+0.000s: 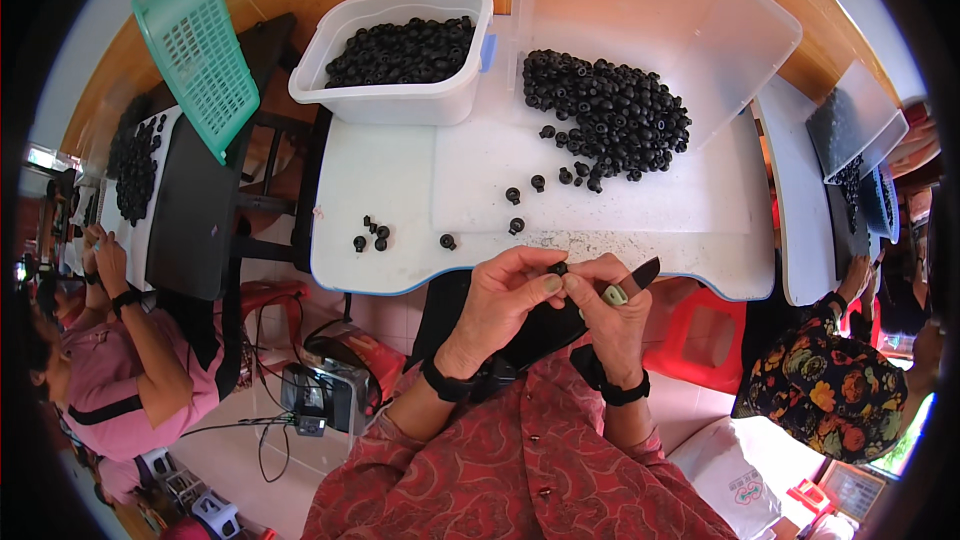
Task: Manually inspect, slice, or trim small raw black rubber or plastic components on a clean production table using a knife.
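Just past the table's near edge, my left hand (505, 302) pinches a small round black part (558, 268) between thumb and fingertips. Right beside it, my right hand (612, 325) is closed round a small knife with a pale green handle (614, 295) and a dark blade (646, 273) pointing away to the right. Its fingertips meet the left ones at the black part, partly hiding it. On the white table, a heap of similar black parts (610, 115) lies ahead, with several loose ones (516, 226) nearer to me.
A white tub (455, 100) full of black parts stands at the table's far left. Behind the heap leans a clear plastic bin (660, 10). A green basket (200, 60) is left of the tub. People work at side tables, left (140, 340) and right (820, 380). A red stool (695, 340) stands below.
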The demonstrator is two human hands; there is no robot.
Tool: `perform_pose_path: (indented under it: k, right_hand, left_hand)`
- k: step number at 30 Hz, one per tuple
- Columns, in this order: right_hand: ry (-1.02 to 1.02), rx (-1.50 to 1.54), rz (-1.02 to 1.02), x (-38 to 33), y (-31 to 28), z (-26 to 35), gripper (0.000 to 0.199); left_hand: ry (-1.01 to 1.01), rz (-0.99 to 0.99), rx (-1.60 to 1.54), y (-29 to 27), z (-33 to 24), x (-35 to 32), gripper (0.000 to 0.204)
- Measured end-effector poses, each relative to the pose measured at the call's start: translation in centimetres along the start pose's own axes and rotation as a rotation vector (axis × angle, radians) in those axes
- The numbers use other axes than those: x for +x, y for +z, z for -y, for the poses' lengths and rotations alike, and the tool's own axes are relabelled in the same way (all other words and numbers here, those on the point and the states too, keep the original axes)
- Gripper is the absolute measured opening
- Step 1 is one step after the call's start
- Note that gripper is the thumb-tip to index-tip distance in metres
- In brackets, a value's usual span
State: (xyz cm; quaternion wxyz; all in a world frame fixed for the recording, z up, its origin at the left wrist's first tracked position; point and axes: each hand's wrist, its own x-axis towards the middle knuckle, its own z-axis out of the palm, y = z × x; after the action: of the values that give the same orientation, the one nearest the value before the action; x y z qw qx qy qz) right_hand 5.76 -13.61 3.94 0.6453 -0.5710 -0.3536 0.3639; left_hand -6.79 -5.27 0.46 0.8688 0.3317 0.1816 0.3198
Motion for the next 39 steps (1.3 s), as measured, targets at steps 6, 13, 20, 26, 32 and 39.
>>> perform_pose_path:
  k: [6, 13, 20, 26, 32, 39]
  right_hand:
    - [0.067, 0.133, 0.059, -0.1, 0.0, 0.6, 0.010]
    - [0.205, 0.223, 0.011, -0.3, 0.3, 1.1, 0.014]
    - [0.268, 0.165, 0.064, 0.3, -0.4, 1.0, 0.012]
    - [0.341, 0.176, 0.029, 0.2, -0.4, 0.4, 0.014]
    - [0.375, 0.217, -0.012, -0.2, -0.4, 0.3, 0.015]
    - [-0.059, -0.623, -0.081, -0.5, 0.5, -0.7, 0.020]
  left_hand:
    - [-0.009, 0.035, -0.128, -0.4, 0.2, 0.0, 0.027]
    - [0.020, 0.048, -0.044, -0.2, -0.2, 0.0, 0.021]
    - [0.017, 0.080, 0.050, -1.0, -0.3, -0.2, 0.016]
    - [0.003, 0.117, -0.054, -1.2, -0.1, -0.1, 0.016]
    - [-0.054, 0.105, -0.191, -0.7, -0.3, 0.0, 0.019]
    - [-0.068, 0.074, -0.229, -0.7, -0.4, -0.1, 0.020]
